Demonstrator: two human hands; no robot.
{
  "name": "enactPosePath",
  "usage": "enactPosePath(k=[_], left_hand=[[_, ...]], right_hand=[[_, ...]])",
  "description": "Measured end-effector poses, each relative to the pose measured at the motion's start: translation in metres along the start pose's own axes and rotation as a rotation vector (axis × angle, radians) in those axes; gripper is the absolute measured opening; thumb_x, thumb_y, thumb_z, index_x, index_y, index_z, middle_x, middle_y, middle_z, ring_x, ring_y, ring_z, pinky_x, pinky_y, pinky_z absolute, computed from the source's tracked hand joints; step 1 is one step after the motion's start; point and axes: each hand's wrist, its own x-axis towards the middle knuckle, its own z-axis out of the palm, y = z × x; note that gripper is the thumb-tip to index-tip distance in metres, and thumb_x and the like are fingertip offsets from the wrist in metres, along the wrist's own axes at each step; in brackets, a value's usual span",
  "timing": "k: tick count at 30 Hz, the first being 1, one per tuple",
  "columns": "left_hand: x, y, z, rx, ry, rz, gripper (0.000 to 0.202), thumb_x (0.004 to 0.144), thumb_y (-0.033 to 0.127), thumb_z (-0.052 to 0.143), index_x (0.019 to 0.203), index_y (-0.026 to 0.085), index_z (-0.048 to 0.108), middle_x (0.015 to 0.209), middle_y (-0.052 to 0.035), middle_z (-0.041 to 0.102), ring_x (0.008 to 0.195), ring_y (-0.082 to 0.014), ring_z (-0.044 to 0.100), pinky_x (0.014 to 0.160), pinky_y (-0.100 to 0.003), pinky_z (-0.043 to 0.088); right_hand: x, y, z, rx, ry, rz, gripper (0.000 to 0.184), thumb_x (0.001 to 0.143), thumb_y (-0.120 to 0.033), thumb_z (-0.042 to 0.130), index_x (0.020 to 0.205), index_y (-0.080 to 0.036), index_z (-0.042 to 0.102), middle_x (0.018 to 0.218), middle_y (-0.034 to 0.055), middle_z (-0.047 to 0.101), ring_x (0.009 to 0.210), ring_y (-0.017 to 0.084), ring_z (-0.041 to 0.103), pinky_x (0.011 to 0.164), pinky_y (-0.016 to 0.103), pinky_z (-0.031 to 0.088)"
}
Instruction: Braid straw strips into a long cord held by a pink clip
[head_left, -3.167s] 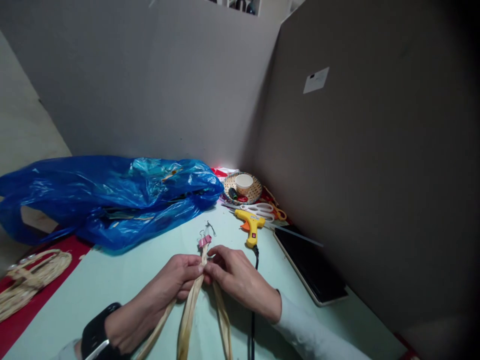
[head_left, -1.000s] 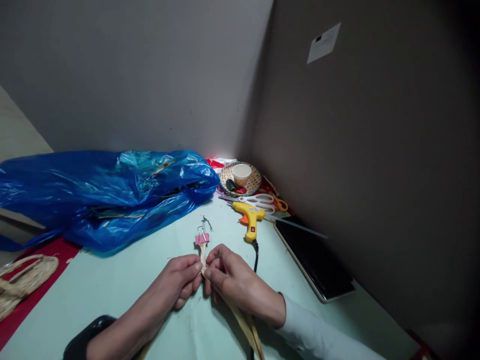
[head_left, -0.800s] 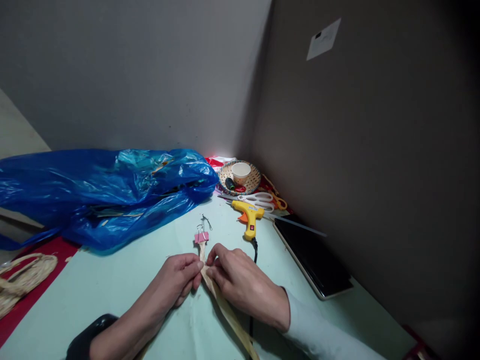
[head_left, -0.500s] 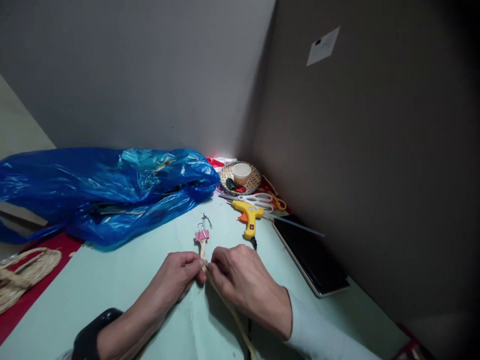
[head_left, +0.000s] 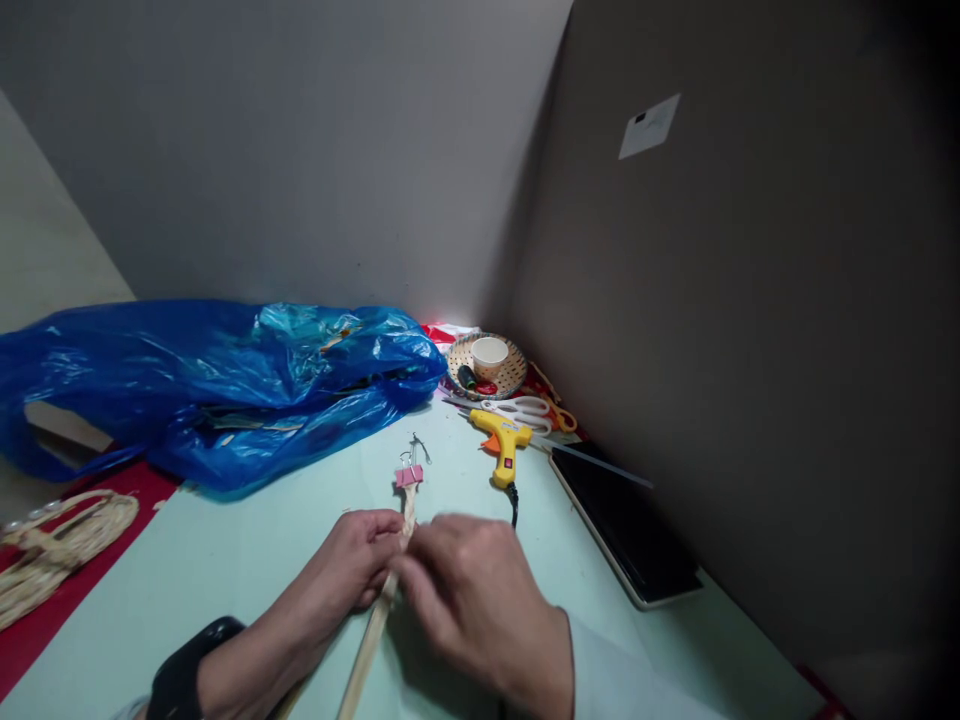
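A pink binder clip (head_left: 409,476) grips the far end of a narrow pale braid (head_left: 409,505), which looks like flat straw-like strips. My left hand (head_left: 356,560) pinches the braid from the left, just below the clip. My right hand (head_left: 480,590), slightly blurred, is closed with its fingertips at the same spot, on the strips. One long pale strip (head_left: 366,650) runs from the fingers down to the lower edge of the view. The crossing of the strips is hidden by my fingers. Thin wire or thread lies by the clip's handles.
Behind my right hand lie a yellow glue gun (head_left: 501,440), white-handled scissors (head_left: 525,408) and a black tablet-like slab (head_left: 626,525). Farther back is a woven basket (head_left: 517,372) with a white cup (head_left: 490,354). A blue plastic bag (head_left: 210,380) fills the left; a coiled braid (head_left: 97,535) lies before it.
The long strip below the fingers has swung from lower right to lower left. My right hand has moved slightly nearer and left, while my left hand keeps its pinch. The camera view has shifted a little.
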Motion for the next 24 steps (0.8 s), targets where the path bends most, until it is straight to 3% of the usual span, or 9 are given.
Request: enactPosePath(k=[3,8,12,15,20,24], left_hand=[[-0.003,0.0,-0.001,-0.018,-0.077,0.043,0.02,0.076,0.032,0.063,0.072,0.015,0.054,0.05,0.0124,0.03,0.046,-0.0048,0.014,0.045,-0.023,0.007],[-0.005,0.002,0.0,-0.085,-0.119,0.046,0.025,0.077,0.035,0.067,0.077,0.016,0.05,0.056,0.0115,0.031,0.048,-0.0048,0.014,0.045,-0.024,0.006],[-0.005,-0.001,0.001,-0.092,-0.139,0.059,0.032,0.075,0.038,0.07,0.089,0.017,0.05,0.057,0.0116,0.038,0.045,-0.0037,0.013,0.044,-0.023,0.006],[-0.005,-0.007,0.0,-0.036,-0.086,0.063,0.034,0.076,0.04,0.068,0.093,0.021,0.047,0.061,0.0096,0.05,0.042,-0.0036,0.019,0.043,-0.021,0.009],[-0.012,-0.005,-0.001,0.338,0.016,0.149,0.02,0.087,0.041,0.051,0.083,0.021,0.049,0.062,0.0068,0.053,0.047,-0.0086,0.034,0.048,-0.022,0.024],[-0.023,0.016,-0.004,0.803,0.132,0.252,0.031,0.092,0.036,0.04,0.071,0.02,0.057,0.066,0.0008,0.062,0.064,-0.0176,0.055,0.063,-0.027,0.035]], right_hand=[[0.006,0.012,-0.008,0.141,0.063,0.152,0.019,0.093,-0.032,0.048,0.094,-0.017,0.059,0.089,0.0068,0.065,0.081,0.019,0.058,0.07,0.028,0.038],[0.016,0.023,0.0,0.452,-0.142,0.2,0.017,0.09,-0.032,0.051,0.089,-0.017,0.057,0.082,0.0035,0.064,0.074,0.016,0.055,0.062,0.024,0.036],[0.022,0.023,0.004,0.5,-0.17,0.25,0.017,0.089,-0.028,0.051,0.082,-0.015,0.06,0.076,0.0026,0.063,0.069,0.014,0.054,0.059,0.023,0.033],[0.023,0.024,0.005,0.494,-0.136,0.258,0.019,0.089,-0.026,0.051,0.077,-0.015,0.061,0.07,0.0017,0.064,0.066,0.013,0.054,0.06,0.023,0.033],[0.022,0.026,0.009,0.477,-0.106,0.264,0.024,0.086,-0.024,0.053,0.064,-0.016,0.058,0.062,0.0004,0.062,0.059,0.011,0.05,0.057,0.023,0.031],[0.02,0.024,0.013,0.489,-0.055,0.289,0.021,0.084,-0.023,0.055,0.064,-0.016,0.057,0.056,-0.0009,0.059,0.053,0.011,0.047,0.053,0.022,0.029]])
